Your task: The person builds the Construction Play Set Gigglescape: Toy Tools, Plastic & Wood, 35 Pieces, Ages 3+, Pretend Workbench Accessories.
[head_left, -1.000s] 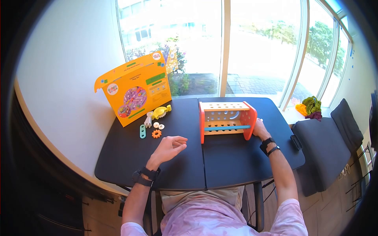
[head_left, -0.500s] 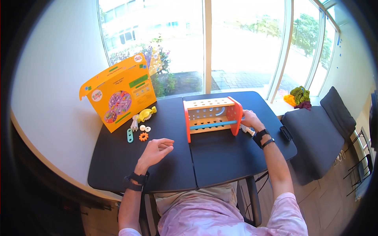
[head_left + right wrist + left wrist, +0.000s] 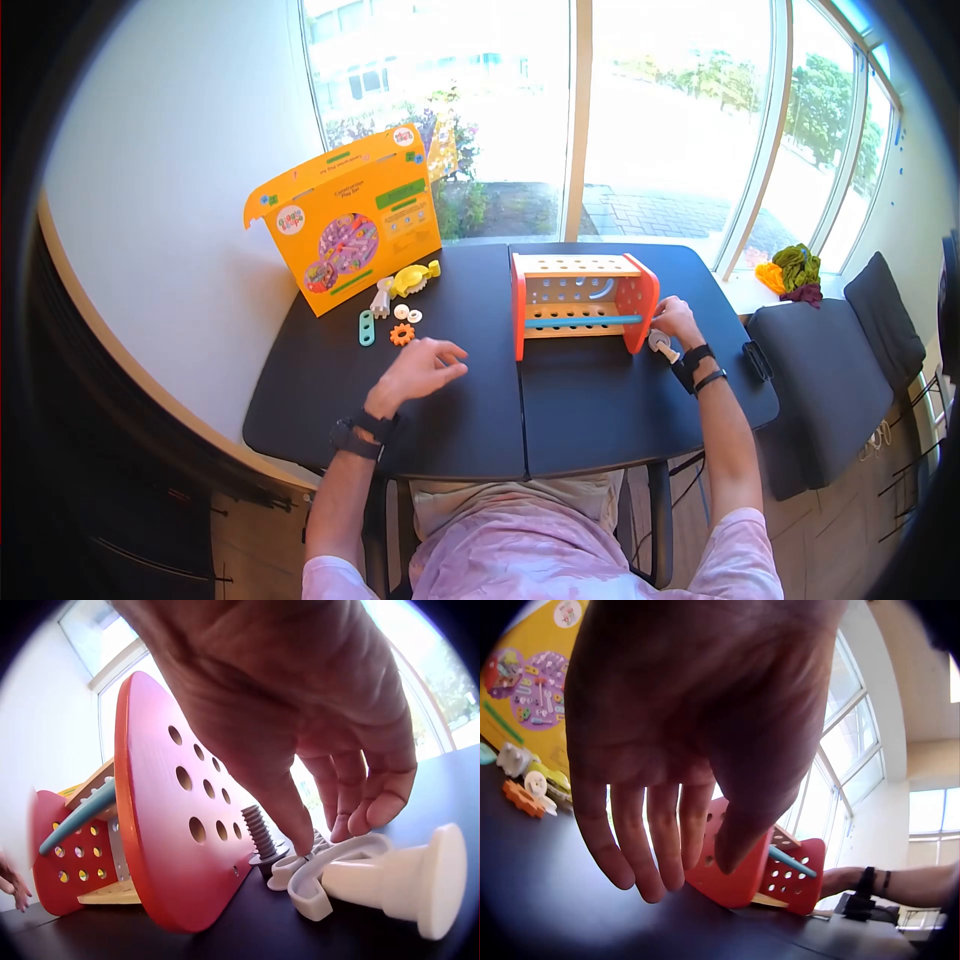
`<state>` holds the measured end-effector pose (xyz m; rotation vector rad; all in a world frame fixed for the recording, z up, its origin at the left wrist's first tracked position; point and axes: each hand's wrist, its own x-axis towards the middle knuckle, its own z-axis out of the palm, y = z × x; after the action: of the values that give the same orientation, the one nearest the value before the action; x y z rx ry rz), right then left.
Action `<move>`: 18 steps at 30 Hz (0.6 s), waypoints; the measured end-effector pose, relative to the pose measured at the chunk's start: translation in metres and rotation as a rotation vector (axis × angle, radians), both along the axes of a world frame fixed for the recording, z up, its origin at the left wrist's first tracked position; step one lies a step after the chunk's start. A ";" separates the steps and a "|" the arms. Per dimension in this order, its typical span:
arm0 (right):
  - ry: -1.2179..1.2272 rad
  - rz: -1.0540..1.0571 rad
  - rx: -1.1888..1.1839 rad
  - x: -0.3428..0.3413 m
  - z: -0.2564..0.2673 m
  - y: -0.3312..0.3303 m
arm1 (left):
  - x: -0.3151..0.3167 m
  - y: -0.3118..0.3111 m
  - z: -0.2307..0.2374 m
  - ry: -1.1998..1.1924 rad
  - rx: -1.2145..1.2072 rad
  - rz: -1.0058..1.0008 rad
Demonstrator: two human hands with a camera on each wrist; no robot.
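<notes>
My right hand (image 3: 678,320) reaches down on the outer right side of a wooden toy toolbox (image 3: 584,266) with red end panels and a blue bar. In the right wrist view, its thumb and curled fingertips pinch a ribbed grey toy screw (image 3: 320,841), partly hidden among loose pieces. Beside it another grey screw (image 3: 259,832) stands upright near the red panel. A white curved piece (image 3: 334,866) and a white peg with a round head (image 3: 397,883) lie in front of the fingertips. My left hand (image 3: 422,370) hovers over the table's left half, fingers loosely extended, holding nothing.
At the table's left lie an orange gear (image 3: 402,334), a teal strip with holes (image 3: 366,328), white round pieces (image 3: 407,313), a grey piece (image 3: 381,298) and a yellow toy (image 3: 411,279). A yellow box (image 3: 345,220) stands behind them. A dark chair (image 3: 820,370) is at right.
The right hand has shifted slightly right along the toolbox's side, and white pieces by its wrist now show. The left hand stays nearly in place. The head view swung right and back.
</notes>
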<state>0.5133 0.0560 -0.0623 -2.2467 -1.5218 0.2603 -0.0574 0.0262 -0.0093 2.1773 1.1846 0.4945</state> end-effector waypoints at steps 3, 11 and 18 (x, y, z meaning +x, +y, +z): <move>0.195 -0.019 -0.097 0.010 -0.001 0.004 | -0.016 0.031 0.000 0.148 0.197 0.154; -0.055 -0.109 0.089 -0.021 0.030 -0.027 | -0.027 0.104 -0.034 0.524 0.632 0.396; 0.092 -0.070 0.251 -0.013 0.075 -0.054 | -0.023 0.116 -0.049 0.564 0.640 0.395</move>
<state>0.5001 0.0021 0.0127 -2.0562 -1.3454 0.1407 -0.0801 0.1423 -0.0584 2.7349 2.0023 0.4788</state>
